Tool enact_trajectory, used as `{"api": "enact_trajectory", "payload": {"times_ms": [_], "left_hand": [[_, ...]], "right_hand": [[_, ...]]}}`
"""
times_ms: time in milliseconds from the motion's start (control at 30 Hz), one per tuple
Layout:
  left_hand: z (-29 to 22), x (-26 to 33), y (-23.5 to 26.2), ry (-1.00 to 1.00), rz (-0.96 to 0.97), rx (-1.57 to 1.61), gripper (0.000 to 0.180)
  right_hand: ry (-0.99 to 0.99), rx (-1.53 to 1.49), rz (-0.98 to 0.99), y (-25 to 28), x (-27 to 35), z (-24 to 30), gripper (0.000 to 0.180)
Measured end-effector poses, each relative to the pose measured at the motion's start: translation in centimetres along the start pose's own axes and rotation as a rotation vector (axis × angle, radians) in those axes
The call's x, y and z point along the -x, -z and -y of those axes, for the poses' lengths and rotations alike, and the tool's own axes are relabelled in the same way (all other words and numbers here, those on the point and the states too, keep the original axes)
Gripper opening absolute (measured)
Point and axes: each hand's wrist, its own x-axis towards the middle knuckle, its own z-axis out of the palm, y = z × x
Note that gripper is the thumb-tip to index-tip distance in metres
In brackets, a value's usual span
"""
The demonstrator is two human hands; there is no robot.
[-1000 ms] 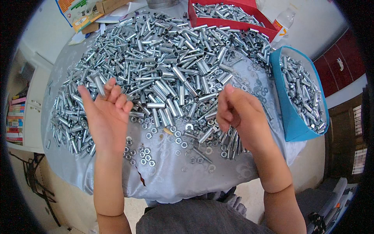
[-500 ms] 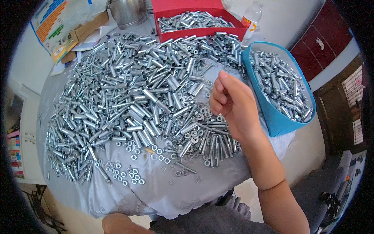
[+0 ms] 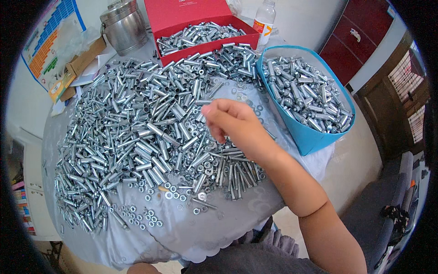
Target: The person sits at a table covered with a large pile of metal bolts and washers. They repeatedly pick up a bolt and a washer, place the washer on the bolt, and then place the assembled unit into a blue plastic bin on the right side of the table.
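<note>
Right hand here, palm hidden (holding anything? can't tell); left hand out of frame, just a sliver of arm at the lower edge; red lid cropped up top!

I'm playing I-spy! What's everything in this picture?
Cloth-covered table: one, grey, centre
Hollow metal tubes: countless, silver, heaped on it
Long metal bolts: many, silver, front right
Hexagonal metal nuts: many, silver, front edge
Open cardboard box: one, red, far side
Tapered open bin: one, blue, right side
Clear plastic bottle: one, colourless, beside box
Round steel pot: one, silver, behind tubes
Printed chart: one, multicoloured, upper left
Stacked books: several, multicoloured, lower left
Person's right hand: one, bare, above table
</note>
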Motion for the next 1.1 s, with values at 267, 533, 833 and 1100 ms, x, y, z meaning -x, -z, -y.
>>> {"api": "enact_trajectory", "payload": {"times_ms": [267, 533, 833, 1100], "left_hand": [[-0.3, 0.1, 4.3, 0.895, 0.034, -1.904, 0.02], [1.5, 2.6, 8.3, 0.8, -0.122, -1.851, 0.015], [1.6, 4.2, 8.8, 0.714, -0.187, -1.868, 0.018], [0.8, 4.2, 8.8, 0.776, -0.135, -1.795, 0.017]], "right_hand": [[0.536, 1.024, 0.437, 1.4, 0.8, -0.4, 0.01], [0.561, 1.14, 0.647, -0.6, 2.0, -1.0, 0.016], [0.509, 1.037, 0.564, -1.5, 2.1, -1.0, 0.016], [0.505, 1.055, 0.521, -1.4, 1.7, -0.9, 0.015]]}}
